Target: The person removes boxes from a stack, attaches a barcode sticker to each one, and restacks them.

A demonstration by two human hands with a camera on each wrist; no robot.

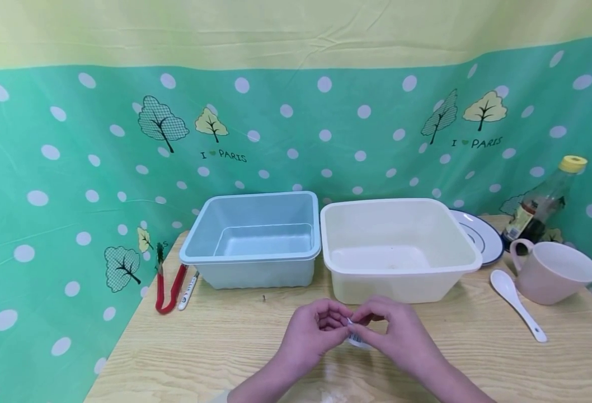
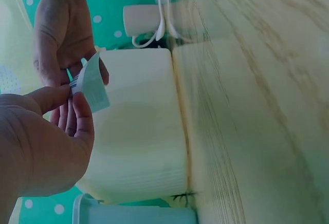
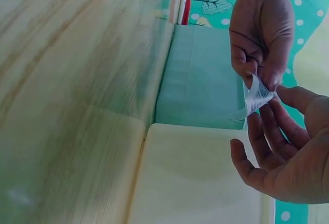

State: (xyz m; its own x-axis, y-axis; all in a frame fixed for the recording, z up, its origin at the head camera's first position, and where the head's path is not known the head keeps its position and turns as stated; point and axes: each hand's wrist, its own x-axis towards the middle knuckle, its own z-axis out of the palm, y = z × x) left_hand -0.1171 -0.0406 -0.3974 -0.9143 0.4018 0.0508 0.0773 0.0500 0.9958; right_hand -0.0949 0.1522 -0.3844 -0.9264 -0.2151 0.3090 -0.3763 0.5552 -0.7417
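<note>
In front of the white basin, my two hands meet over a small white barcode label [image 1: 357, 339]. My left hand [image 1: 310, 334] pinches one edge of it between thumb and forefinger. Thumb and forefinger of my right hand [image 1: 395, 334] pinch it close beside that spot. In the left wrist view the label [image 2: 92, 86] bends outward from the fingertips as a curved strip. Dark barcode lines show on the label [image 3: 258, 98] in the right wrist view. The fingertips hide part of it.
Behind the hands stand a light blue basin [image 1: 255, 274] and a white basin [image 1: 386, 286]. Red-handled tongs [image 1: 167, 305] and a white marker [image 1: 188, 291] lie left. To the right are a white spoon [image 1: 517, 308], a pink mug [image 1: 553, 277], a plate [image 1: 487, 246] and a sauce bottle [image 1: 532, 215].
</note>
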